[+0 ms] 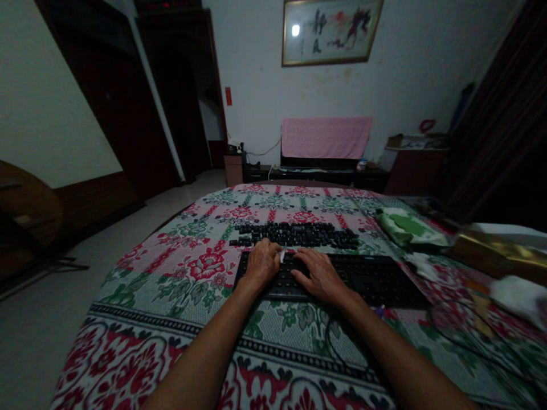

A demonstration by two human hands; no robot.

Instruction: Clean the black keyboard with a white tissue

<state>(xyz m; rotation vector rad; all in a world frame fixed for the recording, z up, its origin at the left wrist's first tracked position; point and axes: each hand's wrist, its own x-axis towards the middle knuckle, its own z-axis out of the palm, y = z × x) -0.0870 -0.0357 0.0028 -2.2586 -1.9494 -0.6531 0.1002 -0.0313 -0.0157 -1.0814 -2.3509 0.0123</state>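
A black keyboard base [371,282] with its keycaps off lies on the patterned tablecloth in front of me. Beyond its far edge, loose black keycaps [307,234] are laid out in rows. Over the keyboard's left part, my left hand [261,263] has its fingers closed on a small white tissue [282,255], most of it hidden by the fingers. My right hand [318,274] rests on the middle of the keyboard, thumb and fingers apart, with nothing visible in it.
On the right are a green and white wipes pack [408,228], crumpled white tissues [519,296], a gold box [499,253] and a dark cable [474,339]. A pink towel [327,138] covers a screen by the far wall. The round table's edge curves at left.
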